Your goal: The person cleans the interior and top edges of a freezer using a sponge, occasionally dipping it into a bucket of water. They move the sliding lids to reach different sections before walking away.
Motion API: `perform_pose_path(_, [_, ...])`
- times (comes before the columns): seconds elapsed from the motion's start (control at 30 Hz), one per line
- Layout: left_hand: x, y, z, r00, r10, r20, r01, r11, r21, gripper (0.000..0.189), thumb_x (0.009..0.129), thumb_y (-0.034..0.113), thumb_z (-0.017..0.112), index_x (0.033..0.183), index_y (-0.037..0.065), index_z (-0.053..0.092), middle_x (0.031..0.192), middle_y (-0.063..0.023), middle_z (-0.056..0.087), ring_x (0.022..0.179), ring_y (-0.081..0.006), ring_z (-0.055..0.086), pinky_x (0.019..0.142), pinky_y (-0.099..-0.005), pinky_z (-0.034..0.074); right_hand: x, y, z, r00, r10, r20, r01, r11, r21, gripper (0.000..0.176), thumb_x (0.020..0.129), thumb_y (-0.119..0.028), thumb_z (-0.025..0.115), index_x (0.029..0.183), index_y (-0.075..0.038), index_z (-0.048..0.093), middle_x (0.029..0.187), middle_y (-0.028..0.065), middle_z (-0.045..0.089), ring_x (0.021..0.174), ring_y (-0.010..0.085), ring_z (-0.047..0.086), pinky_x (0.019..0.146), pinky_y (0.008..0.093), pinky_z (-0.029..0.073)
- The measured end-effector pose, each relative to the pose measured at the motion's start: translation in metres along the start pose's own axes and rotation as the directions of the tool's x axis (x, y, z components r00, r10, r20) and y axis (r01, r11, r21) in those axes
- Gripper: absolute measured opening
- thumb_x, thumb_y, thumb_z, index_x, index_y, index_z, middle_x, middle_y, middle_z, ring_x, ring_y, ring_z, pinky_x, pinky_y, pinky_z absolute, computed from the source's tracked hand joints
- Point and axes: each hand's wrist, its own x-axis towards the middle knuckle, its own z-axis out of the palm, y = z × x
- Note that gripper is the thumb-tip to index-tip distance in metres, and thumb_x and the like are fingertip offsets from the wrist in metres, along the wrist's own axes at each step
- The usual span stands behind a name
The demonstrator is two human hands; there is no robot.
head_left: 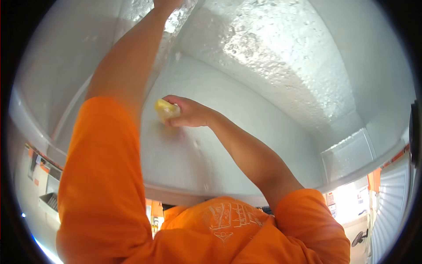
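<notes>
One bare right hand (189,113) holds a small yellow and whitish soft-looking pad (163,106) between the thumb and the fingers, over a smooth, pale white panel (250,127); if they touch, I cannot tell. Beyond this panel lies a bumpy, shining whitish surface (268,48). The left hand (167,3) is mostly cut off at the upper edge, so its grip cannot be told.

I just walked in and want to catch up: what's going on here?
Someone in an orange shirt has both arms over a pale, glossy surface. Their right hand grips a yellow sponge-like piece; whether it touches the surface is unclear. The left hand is mostly cut off at the top.
</notes>
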Motion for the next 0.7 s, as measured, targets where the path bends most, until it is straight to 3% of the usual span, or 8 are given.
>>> perform_pose_path(0.03, [-0.018, -0.001, 0.009, 1.000, 0.001, -0.022, -0.001, 1.000, -0.012, 0.027, 0.084, 0.030, 0.053, 0.098, 0.010, 0.066, 0.108, -0.0115, 0.063, 0.109, -0.0321, 0.051, 0.086, -0.0544, 0.038, -0.022, -0.015, 0.007, 0.996, 0.080, 0.039, -0.083, 0.993, 0.085, 0.055, 0.077, -0.021, 0.068, 0.127, -0.009, 0.048, 0.109, 0.0053, 0.057, 0.099, 0.0155, 0.054, 0.087, 0.0305, 0.044])
perform_pose_path(0.1, [-0.093, 0.013, -0.038, 0.934, 0.282, 0.220, -0.036, 0.685, -0.728, 0.034, 0.092, 0.032, 0.039, 0.096, 0.004, 0.058, 0.101, -0.0181, 0.059, 0.095, -0.0342, 0.056, 0.084, -0.0466, 0.043, -0.060, -0.035, 0.022, 0.999, 0.049, -0.001, -0.049, 0.997, 0.060, 0.055, 0.078, -0.020, 0.069, 0.127, -0.009, 0.047, 0.111, 0.0041, 0.056, 0.104, 0.0137, 0.052, 0.089, 0.0299, 0.043])
perform_pose_path(0.13, [-0.093, 0.011, -0.009, 0.848, 0.477, 0.231, -0.298, 0.790, -0.536, 0.033, 0.092, 0.039, 0.045, 0.106, 0.013, 0.059, 0.113, -0.0088, 0.060, 0.095, -0.0284, 0.058, 0.086, -0.0417, 0.044, -0.080, -0.042, 0.029, 0.999, 0.046, -0.019, -0.045, 0.997, 0.058, 0.055, 0.078, -0.019, 0.070, 0.127, -0.008, 0.046, 0.112, 0.0039, 0.055, 0.104, 0.0136, 0.051, 0.089, 0.0298, 0.044])
perform_pose_path(0.2, [-0.156, 0.025, -0.042, 0.717, 0.653, 0.243, -0.522, 0.735, -0.434, 0.025, 0.091, 0.029, 0.048, 0.104, 0.010, 0.059, 0.101, -0.0125, 0.063, 0.097, -0.0261, 0.058, 0.084, -0.0378, 0.044, -0.121, -0.053, 0.042, 0.998, 0.018, -0.068, -0.016, 0.999, 0.033, 0.055, 0.079, -0.018, 0.070, 0.127, -0.007, 0.046, 0.113, 0.0037, 0.055, 0.104, 0.0135, 0.051, 0.089, 0.0298, 0.044])
perform_pose_path(0.27, [-0.199, 0.039, -0.091, 0.682, 0.539, 0.494, -0.393, 0.840, -0.373, 0.023, 0.089, 0.024, 0.047, 0.101, 0.008, 0.060, 0.102, -0.0130, 0.063, 0.098, -0.0272, 0.058, 0.084, -0.0391, 0.045, -0.157, -0.061, 0.055, 0.993, 0.047, -0.111, -0.032, 0.990, 0.139, 0.056, 0.078, -0.017, 0.069, 0.128, -0.007, 0.045, 0.112, 0.0046, 0.055, 0.103, 0.0145, 0.052, 0.091, 0.0299, 0.043])
perform_pose_path(0.4, [-0.237, 0.030, -0.133, 0.765, 0.384, 0.517, -0.343, 0.922, -0.177, 0.020, 0.085, 0.017, 0.046, 0.094, 0.007, 0.060, 0.100, -0.0141, 0.063, 0.094, -0.0312, 0.059, 0.080, -0.0407, 0.046, -0.236, -0.090, 0.090, 0.944, 0.070, -0.323, -0.075, 0.997, -0.002, 0.057, 0.079, -0.017, 0.070, 0.129, -0.007, 0.044, 0.113, 0.0044, 0.055, 0.104, 0.0142, 0.052, 0.092, 0.0295, 0.042])
perform_pose_path(0.47, [-0.245, 0.022, -0.126, 0.725, 0.493, 0.480, -0.539, 0.841, -0.049, 0.020, 0.084, 0.018, 0.047, 0.092, 0.006, 0.061, 0.099, -0.0156, 0.063, 0.091, -0.0324, 0.059, 0.078, -0.0411, 0.046, -0.276, -0.094, 0.118, 0.877, 0.036, -0.479, -0.094, 0.991, -0.098, 0.057, 0.079, -0.018, 0.070, 0.129, -0.006, 0.044, 0.113, 0.0042, 0.055, 0.104, 0.0128, 0.051, 0.092, 0.0287, 0.042])
perform_pose_path(0.7, [-0.337, 0.057, -0.183, 0.588, 0.736, 0.335, -0.626, 0.677, -0.388, 0.021, 0.087, 0.018, 0.047, 0.095, 0.004, 0.062, 0.098, -0.0172, 0.064, 0.094, -0.0335, 0.061, 0.082, -0.0412, 0.046, -0.376, -0.019, 0.233, 0.485, -0.106, -0.868, 0.451, 0.881, 0.144, 0.063, 0.078, -0.009, 0.071, 0.132, -0.007, 0.040, 0.112, 0.0017, 0.054, 0.105, 0.0123, 0.051, 0.092, 0.0292, 0.043])
